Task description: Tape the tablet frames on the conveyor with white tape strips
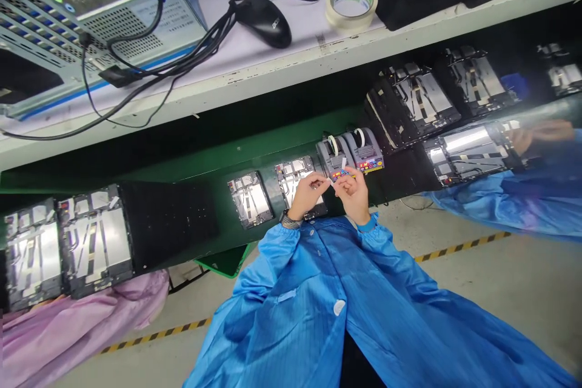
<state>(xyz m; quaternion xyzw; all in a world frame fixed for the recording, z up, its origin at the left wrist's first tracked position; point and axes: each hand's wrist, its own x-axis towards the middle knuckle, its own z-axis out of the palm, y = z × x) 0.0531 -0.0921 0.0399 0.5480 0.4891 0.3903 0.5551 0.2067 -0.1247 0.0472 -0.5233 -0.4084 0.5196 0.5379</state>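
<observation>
My left hand (308, 193) and my right hand (353, 189) meet in front of me, fingers pinched together on a small white strip of tape (334, 180) held between them. They hover over an open device back (297, 179) lying on the green conveyor belt (204, 163). Just beyond my fingertips stand two grey tape dispensers (350, 151) with coloured buttons. A second open device (250, 199) lies to the left of my hands.
More opened devices lie left (68, 248) and right (473, 151) on black mats. A co-worker's hand (543, 133) in a blue sleeve works at the right. On the shelf above are a computer case (82, 18), a mouse (266, 21) and a tape roll (351, 3).
</observation>
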